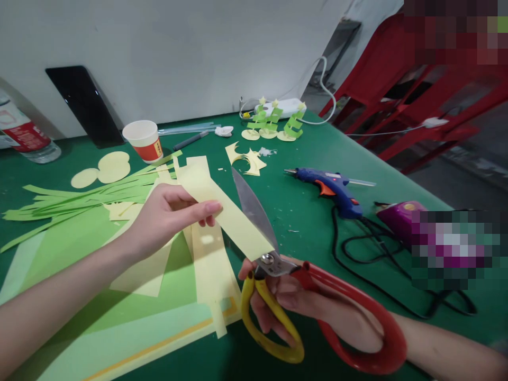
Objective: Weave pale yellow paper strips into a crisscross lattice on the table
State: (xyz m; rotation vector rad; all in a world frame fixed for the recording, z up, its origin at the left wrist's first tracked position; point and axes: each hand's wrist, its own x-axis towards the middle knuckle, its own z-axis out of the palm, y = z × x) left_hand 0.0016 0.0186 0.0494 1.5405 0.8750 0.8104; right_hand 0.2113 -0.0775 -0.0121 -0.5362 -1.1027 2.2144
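A pale yellow paper strip is pinched between the thumb and fingers of my left hand. Its near end lies between the blades of the scissors, close to the pivot. My right hand grips these scissors by one yellow and one red handle, with the blades apart. Under my left hand lie more pale yellow paper strips and green paper sheets. Thin green paper strips spread out to the left.
Along the back stand a paper cup, a black phone, a water bottle and small green paper trees. A blue glue gun with a black cord lies right, near a purple object. Red chairs stand beyond the table.
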